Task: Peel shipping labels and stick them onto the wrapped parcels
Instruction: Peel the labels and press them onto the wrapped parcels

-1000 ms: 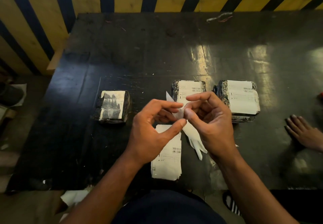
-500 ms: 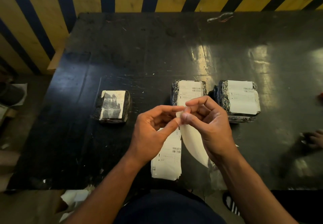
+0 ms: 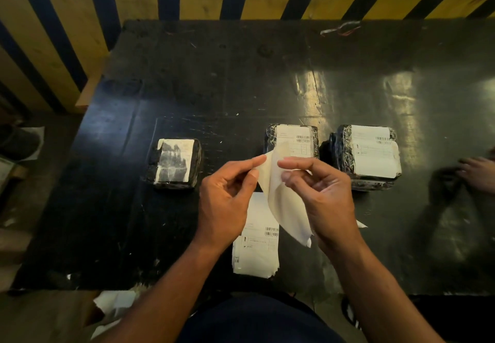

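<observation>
Head view: your left hand and right hand each pinch the label sheet above the desk, near three parcels.

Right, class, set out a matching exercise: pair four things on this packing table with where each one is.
Things:
1. label being peeled
2. stack of labels
3. left parcel
4. scrap of wire

Places:
A. far edge of the table
B. flat on the table below the hands
C. alone, apart from the other two
D. pinched between both hands

Pairs: 1-D, 2-B, 3-C, 4-A
</observation>
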Demonstrator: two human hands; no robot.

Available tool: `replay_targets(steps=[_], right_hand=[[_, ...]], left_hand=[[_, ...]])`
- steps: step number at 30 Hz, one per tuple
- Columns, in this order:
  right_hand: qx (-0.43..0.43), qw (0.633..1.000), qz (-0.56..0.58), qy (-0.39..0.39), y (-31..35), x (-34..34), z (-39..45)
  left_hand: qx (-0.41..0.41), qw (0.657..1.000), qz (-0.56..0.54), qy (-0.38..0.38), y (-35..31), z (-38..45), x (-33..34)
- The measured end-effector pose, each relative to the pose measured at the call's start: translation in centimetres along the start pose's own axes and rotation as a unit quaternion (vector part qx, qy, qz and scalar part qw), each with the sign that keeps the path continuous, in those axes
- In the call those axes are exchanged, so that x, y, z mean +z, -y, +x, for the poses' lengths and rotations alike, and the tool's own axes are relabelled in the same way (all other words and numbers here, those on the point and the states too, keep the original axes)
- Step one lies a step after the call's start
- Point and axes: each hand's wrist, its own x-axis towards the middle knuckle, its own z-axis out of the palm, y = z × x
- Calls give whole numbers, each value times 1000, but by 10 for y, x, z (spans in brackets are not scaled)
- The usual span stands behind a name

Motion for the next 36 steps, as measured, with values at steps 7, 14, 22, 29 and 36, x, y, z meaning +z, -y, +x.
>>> replay_targets(steps=[7, 14, 22, 29, 36], right_hand=[[45, 997, 50, -25, -5, 13, -7], [24, 997, 25, -66, -14, 15, -8], [-42, 992, -56, -101, -45, -11, 2], [-9, 985, -95, -146, -74, -46, 10], [4, 957, -153, -247, -91, -100, 17]], left_hand=[[-20, 999, -35, 1, 5, -5, 2], [-25, 999, -35, -24, 12, -10, 4], [-34, 999, 1, -37, 27, 0, -12], [-75, 995, 41, -55, 53, 6, -36], [-106, 987, 63, -104, 73, 12, -64]])
